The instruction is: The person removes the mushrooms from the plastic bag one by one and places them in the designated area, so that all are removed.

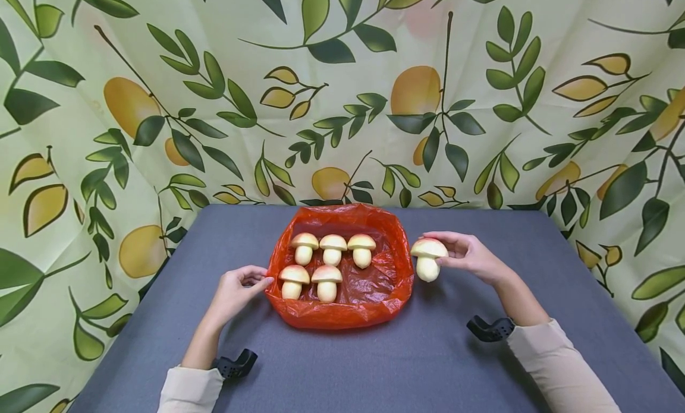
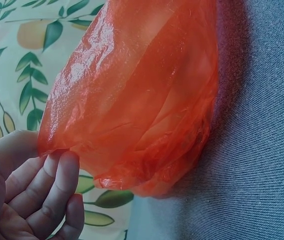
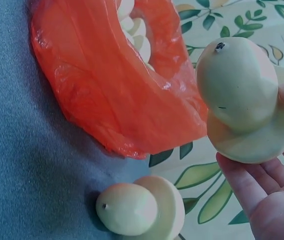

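An open red plastic bag (image 1: 342, 315) sits on the table with several toy mushrooms inside, such as one mushroom (image 1: 327, 283) in its front row. My left hand (image 1: 238, 291) pinches the bag's left rim between thumb and fingers; the left wrist view shows the bag's thin wall (image 2: 132, 100) stretching from those fingertips. Just off the bag's right side, my right hand (image 1: 471, 255) grips a mushroom (image 1: 428, 259) with a pale stem and a yellowish cap tinged red. Seen close in the right wrist view, the held mushroom (image 3: 239, 85) has its stem end toward the camera.
Another mushroom (image 3: 129, 210) lies on the table beside the bag in the right wrist view; the head view does not show it apart. A blue-grey cloth covers the table (image 1: 348, 371). Behind hangs a leaf-and-fruit patterned curtain (image 1: 342, 134). Black devices (image 1: 489, 328) sit at both wrists.
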`<control>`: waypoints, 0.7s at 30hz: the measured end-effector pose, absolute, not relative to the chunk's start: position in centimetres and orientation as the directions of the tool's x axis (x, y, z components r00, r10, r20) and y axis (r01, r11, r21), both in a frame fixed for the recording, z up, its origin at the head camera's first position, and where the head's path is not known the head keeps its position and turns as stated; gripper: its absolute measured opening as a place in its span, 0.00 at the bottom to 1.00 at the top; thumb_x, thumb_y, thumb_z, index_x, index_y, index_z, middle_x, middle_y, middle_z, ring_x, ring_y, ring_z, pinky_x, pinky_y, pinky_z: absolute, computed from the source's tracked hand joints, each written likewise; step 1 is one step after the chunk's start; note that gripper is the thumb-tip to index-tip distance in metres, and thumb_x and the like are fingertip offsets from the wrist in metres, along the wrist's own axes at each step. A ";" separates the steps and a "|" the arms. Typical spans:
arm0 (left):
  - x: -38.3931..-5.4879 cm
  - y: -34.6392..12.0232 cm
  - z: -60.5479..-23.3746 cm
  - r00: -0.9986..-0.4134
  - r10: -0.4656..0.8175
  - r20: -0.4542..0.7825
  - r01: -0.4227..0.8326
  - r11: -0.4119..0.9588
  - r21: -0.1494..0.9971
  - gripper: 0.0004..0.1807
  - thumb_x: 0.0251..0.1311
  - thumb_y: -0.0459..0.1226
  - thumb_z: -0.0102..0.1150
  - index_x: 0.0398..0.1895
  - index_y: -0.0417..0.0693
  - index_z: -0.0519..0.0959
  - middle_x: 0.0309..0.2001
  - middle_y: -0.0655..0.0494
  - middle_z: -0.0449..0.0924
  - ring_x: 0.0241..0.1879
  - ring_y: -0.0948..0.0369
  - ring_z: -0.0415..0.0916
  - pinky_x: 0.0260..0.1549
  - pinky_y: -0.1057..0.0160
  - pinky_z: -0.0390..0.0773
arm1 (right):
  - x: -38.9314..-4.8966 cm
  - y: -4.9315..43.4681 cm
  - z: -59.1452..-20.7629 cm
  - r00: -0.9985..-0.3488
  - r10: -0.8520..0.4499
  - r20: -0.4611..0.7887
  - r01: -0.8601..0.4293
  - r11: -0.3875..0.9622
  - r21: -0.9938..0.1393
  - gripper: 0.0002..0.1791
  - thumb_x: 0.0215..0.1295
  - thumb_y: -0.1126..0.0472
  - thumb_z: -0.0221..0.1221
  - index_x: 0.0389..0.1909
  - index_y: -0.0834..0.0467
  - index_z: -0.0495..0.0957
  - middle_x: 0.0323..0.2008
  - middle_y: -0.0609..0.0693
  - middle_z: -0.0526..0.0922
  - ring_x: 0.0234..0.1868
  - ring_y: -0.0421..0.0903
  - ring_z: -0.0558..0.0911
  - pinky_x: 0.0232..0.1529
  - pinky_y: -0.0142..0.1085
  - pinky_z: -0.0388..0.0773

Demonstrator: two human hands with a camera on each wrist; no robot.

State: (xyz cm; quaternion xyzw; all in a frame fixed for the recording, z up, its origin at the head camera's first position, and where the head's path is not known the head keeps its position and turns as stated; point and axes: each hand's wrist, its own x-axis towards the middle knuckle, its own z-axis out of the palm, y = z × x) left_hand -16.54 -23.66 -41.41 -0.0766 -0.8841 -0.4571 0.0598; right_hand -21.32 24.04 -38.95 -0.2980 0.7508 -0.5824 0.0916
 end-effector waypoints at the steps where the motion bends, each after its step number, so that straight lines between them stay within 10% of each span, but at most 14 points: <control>1: -16.5 -23.6 -41.4 -0.981 0.080 0.177 0.190 0.568 0.800 0.11 0.55 0.35 0.68 0.37 0.35 0.82 0.31 0.43 0.85 0.25 0.76 0.72 0.27 0.73 0.74 | -21.3 24.2 -39.0 -0.806 -0.552 0.211 -0.341 0.142 -0.929 0.27 0.63 0.74 0.57 0.63 0.73 0.64 0.55 0.30 0.79 0.52 0.28 0.79 0.51 0.21 0.74; 21: -16.5 -23.7 -41.4 -0.984 0.073 0.163 0.175 0.569 0.803 0.12 0.55 0.35 0.68 0.38 0.35 0.82 0.32 0.43 0.85 0.25 0.76 0.72 0.27 0.74 0.74 | -21.5 26.6 -39.9 -0.830 -0.518 0.205 -0.293 0.094 -0.951 0.27 0.62 0.76 0.55 0.64 0.64 0.69 0.54 0.30 0.80 0.51 0.26 0.78 0.49 0.20 0.74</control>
